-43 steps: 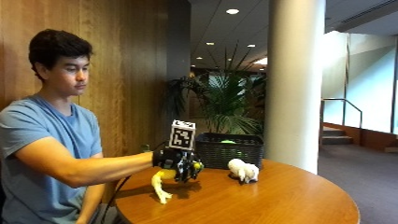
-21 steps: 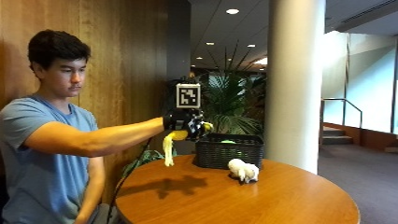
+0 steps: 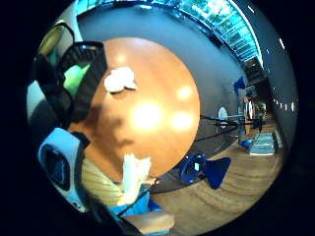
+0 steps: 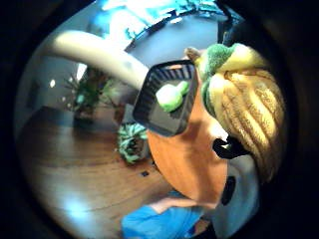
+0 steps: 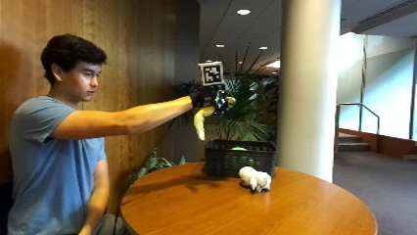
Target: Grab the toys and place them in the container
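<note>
A toy [image 5: 255,178] lies on the table [image 5: 196,205] just before the basket [image 5: 240,157], which holds another toy [image 5: 238,148].

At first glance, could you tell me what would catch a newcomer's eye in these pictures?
The gloved right hand stands out first: it is raised high above the black basket and holds a yellow plush toy that dangles from it. The basket sits at the far edge of the round wooden table, with a green toy inside. A white plush toy lies on the table just in front of it.
</note>
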The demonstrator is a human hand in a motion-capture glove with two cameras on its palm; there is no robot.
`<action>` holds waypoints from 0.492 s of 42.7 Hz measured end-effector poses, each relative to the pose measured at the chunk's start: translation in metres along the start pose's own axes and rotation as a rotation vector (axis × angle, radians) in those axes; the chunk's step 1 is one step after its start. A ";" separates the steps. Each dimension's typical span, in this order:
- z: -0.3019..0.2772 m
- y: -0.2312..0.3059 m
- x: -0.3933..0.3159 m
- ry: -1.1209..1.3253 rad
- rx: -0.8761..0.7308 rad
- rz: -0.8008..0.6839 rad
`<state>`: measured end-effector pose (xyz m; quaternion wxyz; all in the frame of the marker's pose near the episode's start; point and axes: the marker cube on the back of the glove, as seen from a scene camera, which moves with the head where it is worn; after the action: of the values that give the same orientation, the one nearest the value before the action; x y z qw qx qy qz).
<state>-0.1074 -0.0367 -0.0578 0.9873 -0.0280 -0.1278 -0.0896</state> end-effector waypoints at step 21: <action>0.029 -0.068 -0.147 -0.011 -0.006 -0.208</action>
<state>-0.2669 -0.0758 -0.0654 0.9719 -0.0178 -0.1351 -0.1919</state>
